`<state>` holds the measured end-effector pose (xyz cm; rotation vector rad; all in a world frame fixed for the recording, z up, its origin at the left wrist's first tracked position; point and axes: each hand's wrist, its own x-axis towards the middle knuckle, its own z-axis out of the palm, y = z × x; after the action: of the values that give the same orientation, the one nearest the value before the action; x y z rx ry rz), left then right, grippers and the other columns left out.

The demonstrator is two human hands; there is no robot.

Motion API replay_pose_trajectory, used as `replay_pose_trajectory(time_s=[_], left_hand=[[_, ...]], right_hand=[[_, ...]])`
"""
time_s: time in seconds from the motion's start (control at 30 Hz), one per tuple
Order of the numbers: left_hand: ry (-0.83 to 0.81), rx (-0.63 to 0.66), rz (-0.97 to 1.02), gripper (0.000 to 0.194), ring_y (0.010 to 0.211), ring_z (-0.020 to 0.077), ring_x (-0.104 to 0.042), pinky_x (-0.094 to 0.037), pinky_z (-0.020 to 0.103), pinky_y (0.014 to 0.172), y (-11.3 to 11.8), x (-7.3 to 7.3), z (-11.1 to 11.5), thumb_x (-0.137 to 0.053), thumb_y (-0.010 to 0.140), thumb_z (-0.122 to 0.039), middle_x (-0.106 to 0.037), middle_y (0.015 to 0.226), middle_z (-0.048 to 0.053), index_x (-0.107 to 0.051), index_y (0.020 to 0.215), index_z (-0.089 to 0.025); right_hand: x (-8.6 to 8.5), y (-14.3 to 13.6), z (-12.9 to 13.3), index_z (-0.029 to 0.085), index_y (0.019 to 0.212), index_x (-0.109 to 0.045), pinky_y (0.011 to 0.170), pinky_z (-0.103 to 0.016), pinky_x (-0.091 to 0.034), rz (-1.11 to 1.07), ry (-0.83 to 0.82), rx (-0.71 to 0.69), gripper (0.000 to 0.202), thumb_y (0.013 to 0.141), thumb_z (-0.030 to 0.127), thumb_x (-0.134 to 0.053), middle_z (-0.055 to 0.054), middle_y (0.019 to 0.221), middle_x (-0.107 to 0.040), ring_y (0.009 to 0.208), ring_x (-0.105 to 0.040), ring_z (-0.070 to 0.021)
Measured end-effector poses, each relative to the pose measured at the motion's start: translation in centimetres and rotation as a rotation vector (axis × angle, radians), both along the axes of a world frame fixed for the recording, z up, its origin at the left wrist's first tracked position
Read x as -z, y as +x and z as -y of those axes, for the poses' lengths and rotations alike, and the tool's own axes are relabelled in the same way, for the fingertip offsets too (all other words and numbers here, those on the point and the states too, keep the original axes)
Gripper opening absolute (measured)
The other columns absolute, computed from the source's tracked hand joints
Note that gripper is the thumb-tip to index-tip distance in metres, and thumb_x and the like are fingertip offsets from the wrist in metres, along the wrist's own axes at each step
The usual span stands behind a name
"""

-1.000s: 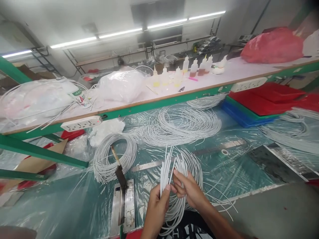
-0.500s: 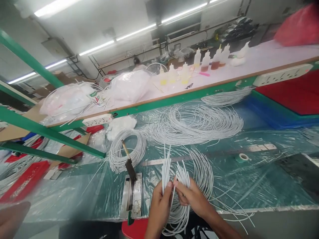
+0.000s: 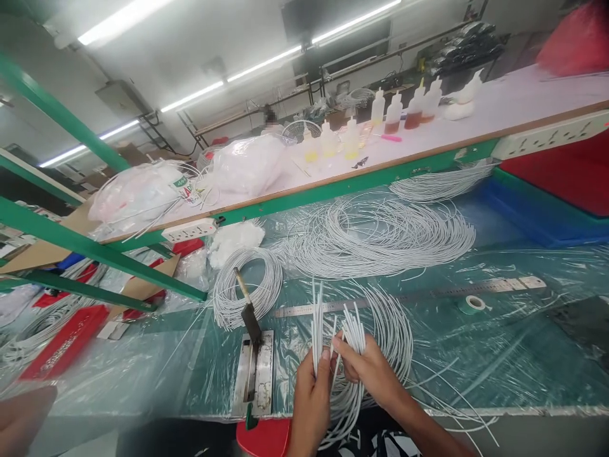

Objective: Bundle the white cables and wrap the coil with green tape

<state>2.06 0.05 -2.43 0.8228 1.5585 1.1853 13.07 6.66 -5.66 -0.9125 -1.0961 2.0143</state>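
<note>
Near the table's front edge, my left hand (image 3: 313,387) is closed round a small bunch of white cables (image 3: 317,327), their ends pointing up. My right hand (image 3: 364,365) grips a thicker bunch of white cables (image 3: 353,330) beside it. A single cable stands between the two bunches, near my right thumb and index finger. Below my hands the cables loop down over the table edge. A loose coil of white cable (image 3: 392,330) lies just behind my right hand. To the left stands a small lever cutter (image 3: 254,358) with its handle raised.
A steel ruler (image 3: 297,310) and a tape roll (image 3: 472,304) lie on the plastic-covered table. Behind are a round cable coil (image 3: 228,304) and a large cable pile (image 3: 380,254). Squeeze bottles (image 3: 392,114) line the shelf. Another person's blurred arm (image 3: 26,412) shows at lower left.
The single cable between the bunches has shifted up and apart from the left bunch, near my right fingertips. The whole view has moved slightly. Both hands keep their bunches.
</note>
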Motion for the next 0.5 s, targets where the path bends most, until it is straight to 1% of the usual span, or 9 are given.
replay_pose_trajectory(time_s=[0.03,0.1,0.2,0.27,0.33,0.37,0.4,0.43,0.5], left_hand=[[-0.003,-0.02,0.005,0.055,0.102,0.0277,-0.062,-0.048,0.036,0.094,0.1,0.3,-0.1,-0.057,0.091,-0.062,-0.07,0.1,0.01,-0.069,0.115,-0.014],[0.002,-0.039,0.0,0.054,0.087,0.0243,-0.061,-0.049,0.032,0.081,0.1,0.9,-0.3,-0.06,0.088,-0.064,-0.067,0.086,0.007,-0.069,0.108,-0.014],[-0.005,-0.065,-0.032,0.051,0.071,0.0186,-0.054,-0.044,0.027,0.066,0.0,1.3,-0.6,-0.059,0.089,-0.065,-0.06,0.076,0.003,-0.067,0.098,-0.015],[-0.001,-0.103,-0.08,0.049,0.074,0.0184,-0.054,-0.043,0.027,0.068,-0.3,1.1,-0.9,-0.055,0.092,-0.063,-0.06,0.079,0.004,-0.064,0.092,-0.015],[0.026,-0.149,-0.135,0.047,0.082,0.0196,-0.055,-0.044,0.028,0.076,-0.8,0.8,-1.2,-0.053,0.094,-0.061,-0.061,0.084,0.006,-0.063,0.088,-0.016],[0.036,-0.156,-0.149,0.046,0.083,0.0195,-0.056,-0.044,0.027,0.077,-1.0,0.6,-1.3,-0.053,0.095,-0.06,-0.061,0.084,0.005,-0.063,0.087,-0.016],[0.034,-0.148,-0.147,0.046,0.079,0.0183,-0.055,-0.044,0.027,0.075,-1.2,0.4,-1.5,-0.053,0.095,-0.059,-0.06,0.08,0.004,-0.063,0.086,-0.016],[0.021,-0.129,-0.125,0.046,0.071,0.0164,-0.053,-0.043,0.026,0.069,-1.3,0.3,-1.6,-0.053,0.095,-0.059,-0.058,0.077,0.003,-0.062,0.087,-0.015],[-0.011,-0.075,-0.048,0.048,0.056,0.0115,-0.044,-0.036,0.024,0.055,-1.3,0.5,-1.7,-0.054,0.093,-0.062,-0.054,0.072,0.0,-0.062,0.09,-0.015]], right_hand=[[0.2,0.0,0.0,0.021,0.08,-0.05,0.042,-0.025,-0.023,0.019,0.007,0.007,0.045,0.087,0.064,-0.061,0.012,0.044,-0.029,0.04,-0.025,-0.0068],[0.4,0.0,-0.2,0.021,0.084,-0.052,0.043,-0.025,-0.026,0.05,0.013,0.006,0.044,0.088,0.064,-0.059,0.012,0.045,-0.031,0.04,-0.028,-0.0077],[0.5,0.1,-0.6,0.022,0.087,-0.053,0.044,-0.026,-0.027,0.045,0.016,0.004,0.043,0.089,0.064,-0.057,0.012,0.046,-0.031,0.041,-0.027,-0.0085],[0.4,0.3,-1.0,0.022,0.085,-0.054,0.05,-0.027,-0.034,0.034,0.036,0.048,0.04,0.091,0.062,-0.056,0.01,0.048,-0.037,0.045,-0.034,-0.0099],[0.1,0.7,-1.4,0.022,0.081,-0.056,0.062,-0.028,-0.041,0.006,0.022,0.117,0.038,0.089,0.059,-0.062,0.004,0.06,-0.052,0.058,-0.049,-0.0132],[-0.1,0.8,-1.6,0.023,0.081,-0.057,0.067,-0.029,-0.044,-0.027,-0.025,0.153,0.037,0.086,0.058,-0.066,0.002,0.069,-0.058,0.066,-0.053,-0.0151],[-0.2,0.9,-1.7,0.023,0.083,-0.058,0.07,-0.03,-0.045,-0.073,-0.093,0.171,0.036,0.084,0.057,-0.068,0.0,0.077,-0.061,0.071,-0.055,-0.0165],[-0.3,1.0,-1.9,0.024,0.084,-0.057,0.07,-0.031,-0.046,-0.133,-0.171,0.178,0.035,0.083,0.057,-0.069,0.0,0.079,-0.061,0.07,-0.055,-0.0163],[-0.4,1.0,-2.1,0.025,0.081,-0.053,0.063,-0.03,-0.045,-0.246,-0.306,0.159,0.036,0.085,0.057,-0.067,0.005,0.067,-0.052,0.055,-0.045,-0.012]])
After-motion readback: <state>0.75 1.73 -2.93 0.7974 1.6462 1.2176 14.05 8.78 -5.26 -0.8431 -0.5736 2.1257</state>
